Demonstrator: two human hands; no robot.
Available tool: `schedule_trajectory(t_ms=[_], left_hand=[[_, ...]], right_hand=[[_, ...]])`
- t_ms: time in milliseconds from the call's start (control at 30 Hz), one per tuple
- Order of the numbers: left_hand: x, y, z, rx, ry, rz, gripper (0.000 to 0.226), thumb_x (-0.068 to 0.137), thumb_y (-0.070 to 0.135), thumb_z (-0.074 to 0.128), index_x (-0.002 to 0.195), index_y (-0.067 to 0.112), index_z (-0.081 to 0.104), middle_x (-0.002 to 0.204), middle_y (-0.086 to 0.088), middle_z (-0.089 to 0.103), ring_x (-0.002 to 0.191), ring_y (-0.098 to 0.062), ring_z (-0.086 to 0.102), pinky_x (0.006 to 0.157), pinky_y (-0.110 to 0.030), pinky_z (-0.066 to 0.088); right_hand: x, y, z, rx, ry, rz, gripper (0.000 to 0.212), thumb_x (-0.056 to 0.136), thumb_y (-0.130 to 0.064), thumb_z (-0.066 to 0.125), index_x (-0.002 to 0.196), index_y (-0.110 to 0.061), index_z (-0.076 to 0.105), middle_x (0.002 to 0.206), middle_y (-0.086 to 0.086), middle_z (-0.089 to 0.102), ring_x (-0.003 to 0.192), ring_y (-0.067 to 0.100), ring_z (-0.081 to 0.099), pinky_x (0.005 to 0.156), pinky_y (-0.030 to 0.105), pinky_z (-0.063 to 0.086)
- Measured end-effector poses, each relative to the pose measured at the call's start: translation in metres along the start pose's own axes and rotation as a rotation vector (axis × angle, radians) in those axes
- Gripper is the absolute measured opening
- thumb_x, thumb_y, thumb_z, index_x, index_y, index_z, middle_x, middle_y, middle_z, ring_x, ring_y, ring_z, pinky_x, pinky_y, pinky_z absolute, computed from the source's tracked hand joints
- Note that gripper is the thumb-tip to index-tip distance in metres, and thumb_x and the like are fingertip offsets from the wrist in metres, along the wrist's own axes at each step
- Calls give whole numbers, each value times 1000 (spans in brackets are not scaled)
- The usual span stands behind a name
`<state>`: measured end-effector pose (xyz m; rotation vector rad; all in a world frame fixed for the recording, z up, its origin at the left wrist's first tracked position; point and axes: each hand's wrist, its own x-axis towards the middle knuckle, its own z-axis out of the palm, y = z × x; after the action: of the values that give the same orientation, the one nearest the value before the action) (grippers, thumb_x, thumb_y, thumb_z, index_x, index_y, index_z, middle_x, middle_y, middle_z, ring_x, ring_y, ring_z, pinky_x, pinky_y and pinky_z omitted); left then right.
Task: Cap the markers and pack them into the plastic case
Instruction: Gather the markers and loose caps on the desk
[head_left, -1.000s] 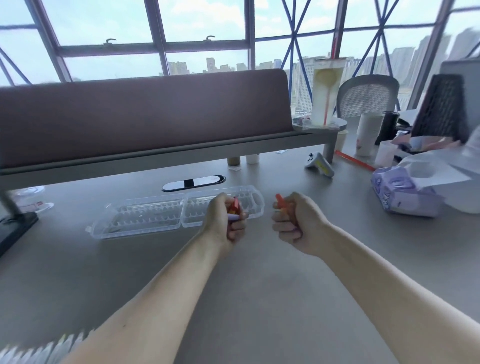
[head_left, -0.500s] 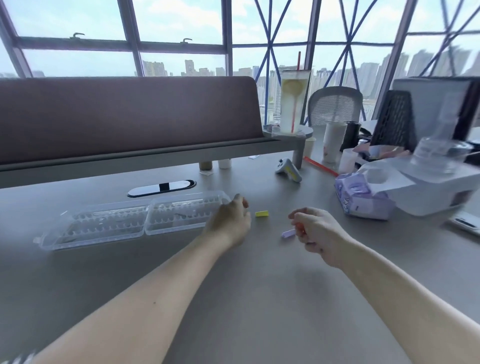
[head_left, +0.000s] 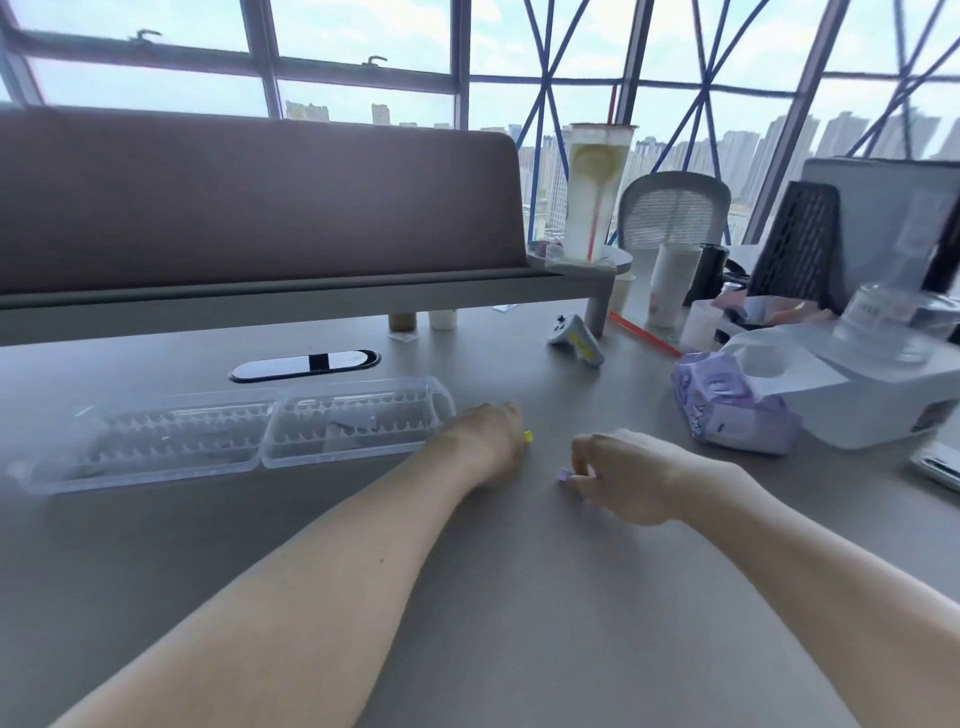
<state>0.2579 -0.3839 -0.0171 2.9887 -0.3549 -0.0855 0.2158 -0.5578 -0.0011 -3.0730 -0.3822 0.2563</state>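
The clear plastic case (head_left: 234, 441) lies open on the grey desk at the left, both ribbed halves showing and no markers visible in them. My left hand (head_left: 488, 436) is just right of the case, back up, fingers curled down onto a small yellow cap (head_left: 528, 435) that peeks out at the fingertips. Close beside it, my right hand (head_left: 623, 475) pinches a small purple cap (head_left: 563, 473) low over the desk. Whatever else the right palm holds is hidden.
A purple tissue pack (head_left: 727, 410) and a white box (head_left: 872, 395) stand at the right. Behind them are cups, a tall drink (head_left: 597, 192) and a small controller (head_left: 576, 338). A desk divider (head_left: 249, 208) runs along the back, with a cable slot (head_left: 306, 365) before it.
Both hands dropped from a raised grip on red and orange markers to the desk. My left hand moved right onto the yellow cap. The right hand lowered with the purple cap.
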Motion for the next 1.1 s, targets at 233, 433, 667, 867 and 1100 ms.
schedule_trajectory(t_ms=[233, 433, 667, 867, 1100], left_hand=[[-41, -17, -1, -1500, -107, -281, 30, 99, 20, 38, 69, 21, 41, 55, 2, 36, 39, -11, 36, 42, -17, 23], [-108, -30, -19, -2185, 27, -208, 17, 86, 24, 43, 76, 13, 53, 62, -2, 44, 43, -12, 43, 33, -13, 16], [-170, -82, -59, -1900, 234, -373, 38, 102, 39, 51, 70, 19, 51, 59, 3, 46, 43, -8, 38, 35, -14, 14], [-249, -178, -86, -1251, 287, -440, 13, 87, 12, 70, 78, 15, 61, 63, 1, 46, 45, -10, 33, 40, -15, 15], [-319, -285, -73, -492, 181, -514, 55, 94, 40, 70, 53, 20, 40, 50, 3, 32, 45, -16, 27, 43, -28, 21]], right_hand=[[-16, -22, 18, 1658, -154, 32, 27, 104, -36, 54, 85, -18, 52, 59, -4, 33, 42, 7, 23, 36, 15, 12], [-42, -76, 27, 2244, -366, -76, 12, 89, -21, 45, 80, -17, 53, 64, -3, 32, 39, 8, 25, 34, 15, 11], [-61, -146, 15, 2163, -356, 46, 36, 89, -39, 61, 64, -19, 44, 57, -4, 35, 34, 2, 29, 24, 12, 15], [-63, -230, 2, 1820, -353, 108, 28, 99, -23, 65, 75, -10, 57, 57, -2, 44, 38, 4, 42, 28, 10, 18], [-52, -364, -1, 710, -84, -371, 36, 98, -32, 63, 69, -10, 59, 58, 5, 55, 42, 11, 50, 40, 16, 35]])
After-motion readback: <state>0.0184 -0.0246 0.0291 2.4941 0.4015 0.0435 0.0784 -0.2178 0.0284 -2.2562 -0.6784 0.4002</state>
